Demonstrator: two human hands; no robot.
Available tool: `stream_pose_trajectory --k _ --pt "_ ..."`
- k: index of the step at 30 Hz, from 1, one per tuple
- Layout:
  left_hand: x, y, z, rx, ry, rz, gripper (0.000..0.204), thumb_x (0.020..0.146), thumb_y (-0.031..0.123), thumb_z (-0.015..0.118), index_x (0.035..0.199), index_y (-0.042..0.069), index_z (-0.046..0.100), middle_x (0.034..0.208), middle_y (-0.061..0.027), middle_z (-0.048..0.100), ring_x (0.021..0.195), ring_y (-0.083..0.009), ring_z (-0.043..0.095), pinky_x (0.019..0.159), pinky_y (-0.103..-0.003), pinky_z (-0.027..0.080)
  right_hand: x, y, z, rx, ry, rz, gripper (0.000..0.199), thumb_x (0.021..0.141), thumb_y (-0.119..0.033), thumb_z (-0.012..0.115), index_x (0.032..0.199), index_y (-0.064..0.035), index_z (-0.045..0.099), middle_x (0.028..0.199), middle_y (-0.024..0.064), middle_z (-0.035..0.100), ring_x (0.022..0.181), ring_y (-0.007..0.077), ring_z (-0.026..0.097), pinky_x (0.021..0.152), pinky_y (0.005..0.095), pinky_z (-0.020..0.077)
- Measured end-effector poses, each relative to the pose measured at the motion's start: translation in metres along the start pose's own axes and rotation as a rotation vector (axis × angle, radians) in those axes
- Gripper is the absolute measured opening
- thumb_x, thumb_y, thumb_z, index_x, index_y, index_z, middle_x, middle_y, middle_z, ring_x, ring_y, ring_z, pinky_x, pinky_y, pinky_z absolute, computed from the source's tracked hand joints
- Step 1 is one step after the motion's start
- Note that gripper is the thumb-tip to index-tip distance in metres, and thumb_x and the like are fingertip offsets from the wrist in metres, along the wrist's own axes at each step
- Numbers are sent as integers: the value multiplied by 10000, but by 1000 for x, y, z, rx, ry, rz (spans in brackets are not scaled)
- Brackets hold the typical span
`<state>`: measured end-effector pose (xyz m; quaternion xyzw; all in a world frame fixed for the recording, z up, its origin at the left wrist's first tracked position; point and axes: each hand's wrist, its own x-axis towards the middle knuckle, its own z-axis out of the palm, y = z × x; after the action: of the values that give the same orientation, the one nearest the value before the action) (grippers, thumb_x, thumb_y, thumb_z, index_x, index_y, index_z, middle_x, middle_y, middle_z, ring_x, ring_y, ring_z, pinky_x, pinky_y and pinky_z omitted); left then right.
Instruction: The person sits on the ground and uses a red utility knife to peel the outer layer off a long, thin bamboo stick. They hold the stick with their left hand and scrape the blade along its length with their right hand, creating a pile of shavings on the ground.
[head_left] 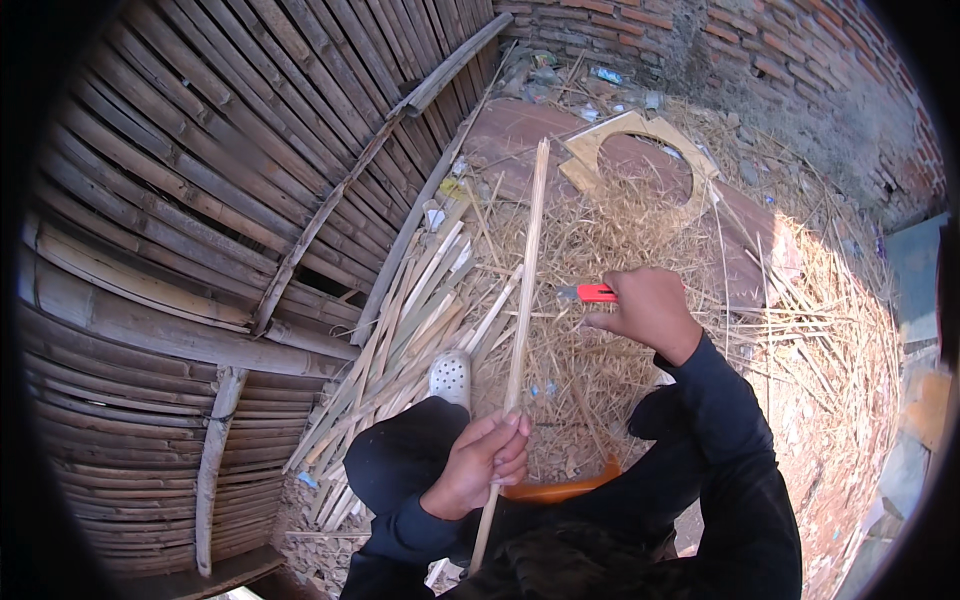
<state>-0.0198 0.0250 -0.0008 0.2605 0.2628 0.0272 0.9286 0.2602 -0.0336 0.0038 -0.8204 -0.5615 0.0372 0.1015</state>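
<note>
My left hand (482,464) grips a long thin bamboo strip (526,290) near its lower end; the strip rises away from me toward the wooden boards. My right hand (648,309) is closed on a red utility knife (594,293), its tip pointing left, a short way right of the strip and apart from it. Both arms wear dark sleeves. A white perforated shoe (451,378) shows beside my dark trouser knee, just left of the strip.
A bamboo slat wall (200,230) fills the left. Cut bamboo strips (400,340) lie piled at its foot. Straw-like shavings (620,230) cover the ground, over reddish boards and a board with a round cut-out (640,135). A brick wall (760,50) stands behind. An orange object (560,488) lies by my lap.
</note>
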Motion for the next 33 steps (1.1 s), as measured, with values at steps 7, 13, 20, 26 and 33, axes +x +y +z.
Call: stream_pose_trajectory --k 7,13,20,26,33 --pt "2 3 1 -23 57 14 236 1025 238 367 926 58 484 564 50 277 433 -52 246 426 -212 254 -6 -15 -8 257 -73 -289 580 723 -653 650 747 -73 651 576 131 595 560 342 611 518 412 470" --pt "4 5 5 -56 26 -6 243 1025 250 363 934 58 483 561 48 282 423 -54 247 430 -214 261 -22 -48 22 302 0 -308 605 722 -658 653 595 -71 574 520 105 549 467 302 570 446 378 426" --pt "8 4 7 -66 59 -58 248 1025 294 359 898 101 450 553 48 280 412 -54 238 423 -214 259 -13 -41 49 247 220 -391 639 687 -746 606 574 -117 585 482 62 538 417 243 562 411 355 418" --pt "10 4 5 -65 58 -67 267 1028 309 347 863 114 424 545 51 276 406 -55 231 412 -212 257 -1 -33 61 193 328 -408 665 646 -747 637 527 -110 491 458 48 475 414 245 531 425 356 415" --pt "6 -2 6 -87 6 -120 276 1030 322 338 861 120 423 541 55 272 407 -51 231 411 -211 256 19 -22 55 201 365 -184 665 737 -723 568 547 -87 541 472 102 512 454 293 560 449 401 427"
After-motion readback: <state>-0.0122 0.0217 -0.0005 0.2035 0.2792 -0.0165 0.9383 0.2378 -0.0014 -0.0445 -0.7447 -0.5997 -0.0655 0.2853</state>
